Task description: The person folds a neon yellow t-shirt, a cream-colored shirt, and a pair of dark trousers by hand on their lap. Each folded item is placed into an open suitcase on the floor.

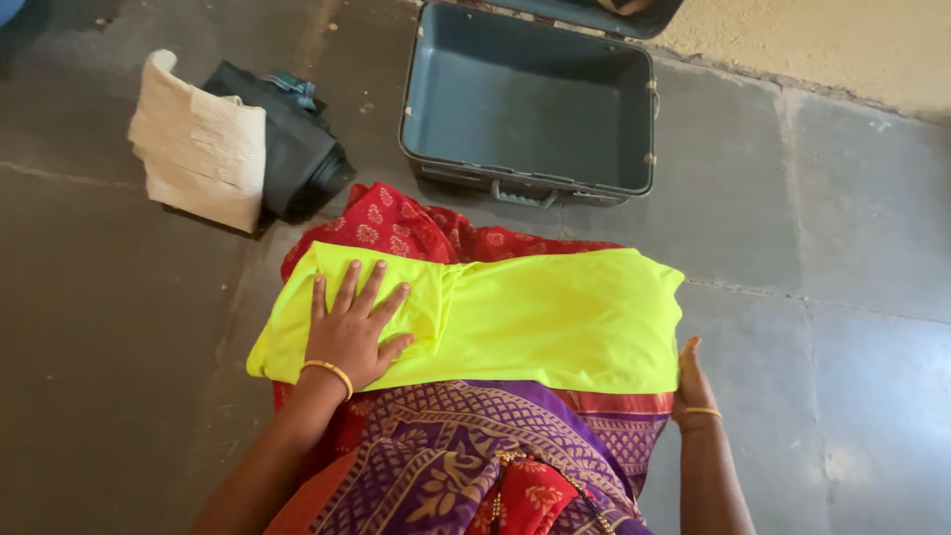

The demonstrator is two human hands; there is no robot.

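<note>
Head view: yellow cloth point(555, 317) under left hand point(352, 332); right hand point(691, 386) at its edge

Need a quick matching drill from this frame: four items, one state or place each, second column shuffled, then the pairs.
Items:
1. left hand
2. right hand
3. suitcase
4. cream folded cloth

States:
A. open, nothing visible inside
B. flat on the yellow garment
C. lying partly over a black folded cloth
D. at the yellow garment's right edge

Pairs: 1-B, 2-D, 3-A, 4-C
</note>
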